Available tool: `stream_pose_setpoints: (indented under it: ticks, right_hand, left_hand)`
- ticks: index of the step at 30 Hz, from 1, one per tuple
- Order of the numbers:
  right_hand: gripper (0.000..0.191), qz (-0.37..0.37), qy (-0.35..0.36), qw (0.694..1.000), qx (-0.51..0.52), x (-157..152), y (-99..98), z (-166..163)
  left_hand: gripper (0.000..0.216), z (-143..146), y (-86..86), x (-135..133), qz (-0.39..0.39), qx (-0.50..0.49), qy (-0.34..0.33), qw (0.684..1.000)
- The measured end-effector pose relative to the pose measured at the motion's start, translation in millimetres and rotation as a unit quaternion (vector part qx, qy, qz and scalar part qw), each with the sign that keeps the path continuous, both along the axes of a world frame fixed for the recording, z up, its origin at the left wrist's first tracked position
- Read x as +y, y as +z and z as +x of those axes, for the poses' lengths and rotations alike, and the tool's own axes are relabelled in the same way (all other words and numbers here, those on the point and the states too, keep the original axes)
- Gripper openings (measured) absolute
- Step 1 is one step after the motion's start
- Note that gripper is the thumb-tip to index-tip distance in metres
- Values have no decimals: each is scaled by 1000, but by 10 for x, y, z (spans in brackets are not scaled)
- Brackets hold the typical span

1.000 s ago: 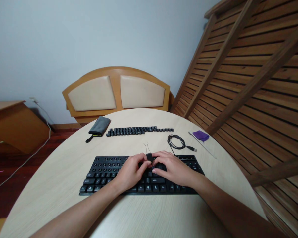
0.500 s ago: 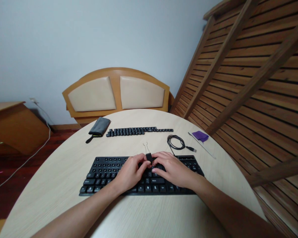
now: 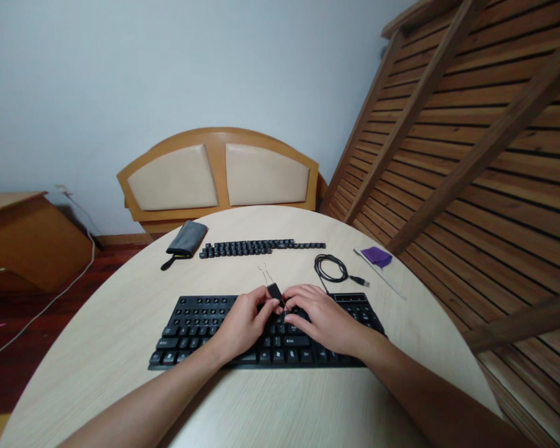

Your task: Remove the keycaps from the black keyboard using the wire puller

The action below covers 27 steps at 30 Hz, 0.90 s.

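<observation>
Round table (image 3: 93, 330): everything here is borne on its pale top
Keyboard (image 3: 277, 341): laid beneath both hands, bare key positions exposed at upper left
Left hand (image 3: 245, 318): closed, the keycap puller (image 3: 274, 291) pinched between thumb and fingers
Right hand (image 3: 320, 316): half curled near the puller's lower end; whether anything is gripped cannot be told
Grey pouch (image 3: 189, 238): placed beyond the keyboard, contents hidden
Puller wires (image 3: 264, 272): pointed forward, beyond the left fingertips

I'm on the head cam: facing forward and down, near the keyboard (image 3: 280, 348), wide enough to catch the far wall (image 3: 261, 62).
</observation>
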State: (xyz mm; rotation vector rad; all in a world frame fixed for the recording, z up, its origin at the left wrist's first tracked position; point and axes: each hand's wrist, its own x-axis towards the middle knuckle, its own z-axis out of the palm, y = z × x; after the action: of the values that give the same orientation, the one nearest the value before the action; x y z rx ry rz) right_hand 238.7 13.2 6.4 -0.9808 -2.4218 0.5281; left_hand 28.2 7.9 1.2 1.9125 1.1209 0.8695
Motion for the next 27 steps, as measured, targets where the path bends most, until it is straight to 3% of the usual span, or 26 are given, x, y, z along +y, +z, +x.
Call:
stream_pose_setpoints:
  ticks: [19, 27]
  right_hand:
    - [15, -38, 12, 998, 57, 21, -14, 8]
    - [21, -67, -16, 996, 65, 28, -9, 0]
  left_hand:
    - [23, -2, 53, -10, 29, 13, 19, 999]
    - [22, -18, 36, -3, 32, 24, 19, 999]
